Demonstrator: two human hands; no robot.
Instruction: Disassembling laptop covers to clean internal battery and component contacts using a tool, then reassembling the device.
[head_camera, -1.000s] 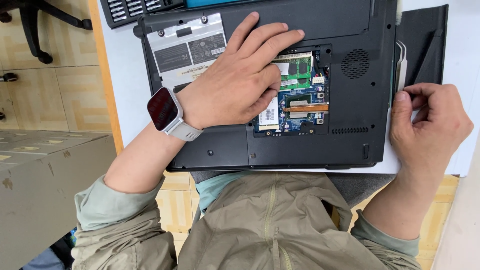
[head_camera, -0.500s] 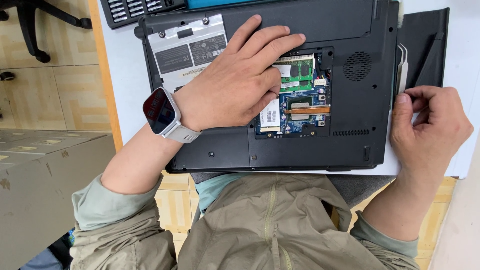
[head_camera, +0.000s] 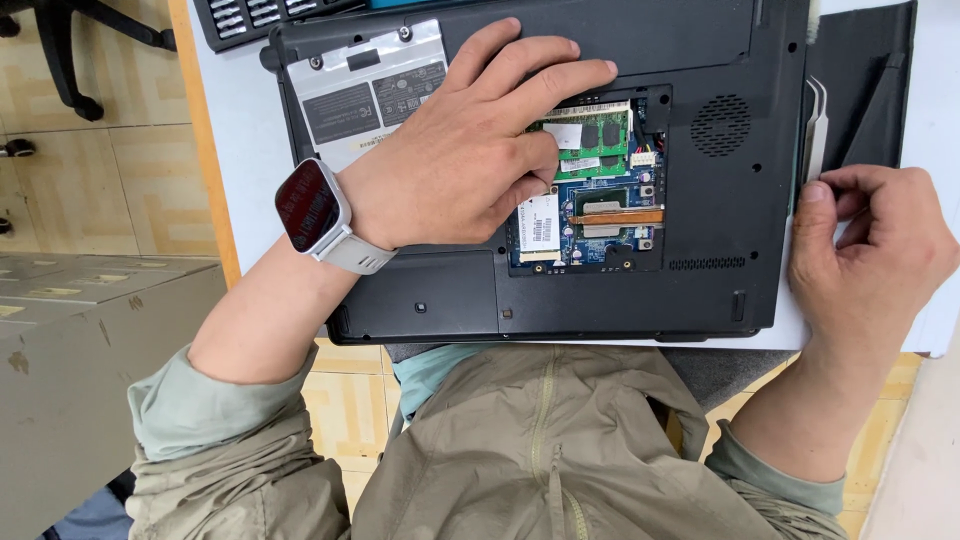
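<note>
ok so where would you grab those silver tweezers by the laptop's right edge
Probably by the near end of the tweezers, pinched across the two flat arms, coming from the right, where the right hand already touches them with its thumb. They lie lengthwise along the laptop edge, which blocks the left.

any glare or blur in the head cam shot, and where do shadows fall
Head view: soft, even light, no blur; mild glare on the silver drive cover; the left hand casts a faint shadow on the laptop; the right hand is sharp.
</note>
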